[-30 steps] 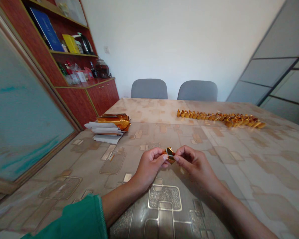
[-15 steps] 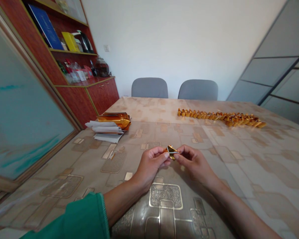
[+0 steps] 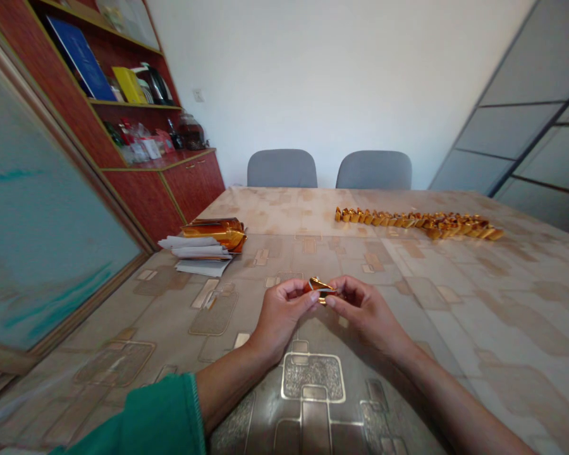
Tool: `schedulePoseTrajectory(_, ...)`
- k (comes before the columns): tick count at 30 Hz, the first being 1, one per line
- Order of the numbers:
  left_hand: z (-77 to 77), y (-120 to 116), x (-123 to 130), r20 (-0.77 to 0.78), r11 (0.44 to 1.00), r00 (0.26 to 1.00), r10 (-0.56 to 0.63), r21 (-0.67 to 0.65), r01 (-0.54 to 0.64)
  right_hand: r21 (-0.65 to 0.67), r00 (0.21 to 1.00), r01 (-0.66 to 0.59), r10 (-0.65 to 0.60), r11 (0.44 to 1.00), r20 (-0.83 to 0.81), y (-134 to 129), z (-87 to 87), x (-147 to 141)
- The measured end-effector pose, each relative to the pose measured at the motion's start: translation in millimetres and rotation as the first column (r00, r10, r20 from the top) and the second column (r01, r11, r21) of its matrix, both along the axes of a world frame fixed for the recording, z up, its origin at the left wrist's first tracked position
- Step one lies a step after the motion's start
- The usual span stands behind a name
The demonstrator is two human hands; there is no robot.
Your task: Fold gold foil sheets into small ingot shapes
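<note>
Between my two hands is a small piece of folded gold foil paper [image 3: 320,285], shiny gold with a pale edge showing. My left hand [image 3: 284,309] pinches its left side between thumb and fingers. On the other side my right hand [image 3: 363,306] grips it with thumb and fingertips. Both hands are just above the table, and the fingers cover part of the paper. A long row of folded gold paper pieces [image 3: 408,220] lies farther back on the right. To the left rests a stack of gold foil paper sheets [image 3: 213,232] with whitish sheets [image 3: 201,253] at its front.
A patterned cover lies over the table [image 3: 313,379]. Two grey chairs [image 3: 281,168] stand behind its far edge, against a white wall. At the left are a red-brown cabinet [image 3: 189,183] with items on its shelves and a frosted panel [image 3: 42,189].
The foil paper has tilted and looks more closed between my fingers, with my right hand slightly nearer the left. The whole view has shifted a little.
</note>
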State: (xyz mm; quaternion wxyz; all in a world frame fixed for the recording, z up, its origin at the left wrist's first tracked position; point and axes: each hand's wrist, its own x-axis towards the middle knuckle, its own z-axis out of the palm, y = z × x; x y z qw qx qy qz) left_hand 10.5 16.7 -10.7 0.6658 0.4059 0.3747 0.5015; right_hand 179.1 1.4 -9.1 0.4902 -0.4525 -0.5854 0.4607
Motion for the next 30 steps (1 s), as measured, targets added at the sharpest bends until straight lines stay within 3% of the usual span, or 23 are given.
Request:
schedulePoseTrajectory(11,4.5,-1.4,-2.3,-0.036,1.0,0.999,-0.017,-0.009,0.017,0.003,0.998,-0.034,0.034,0.999,-0.05,-1.4,-0.7,0.4)
schedulePoseTrajectory(19,2.8,-4.8,-1.1,0.028,0.996,0.998,0.054,-0.078,-0.052,-0.121,0.991,-0.098,0.085,0.988,-0.103,-0.6,-3.3,-4.6)
schedulePoseTrajectory(25,0.8,-4.8,-1.3,0.074,0.984,0.997,-0.017,-0.178,0.03,-0.005,0.999,-0.01,0.01,1.0,0.046,-6.2,-8.8,-6.8)
schedulePoseTrajectory(27,0.2,-3.8,-1.8,0.078,0.982,0.996,-0.033,-0.184,0.047,0.0,0.997,-0.043,0.043,0.999,0.068,-6.7,-10.5,-6.2)
schedulePoseTrajectory(30,0.8,-3.8,-1.8,0.071,0.987,0.997,-0.019,-0.155,0.03,-0.054,0.994,-0.11,0.109,0.992,-0.031,-5.4,-10.1,-4.5)
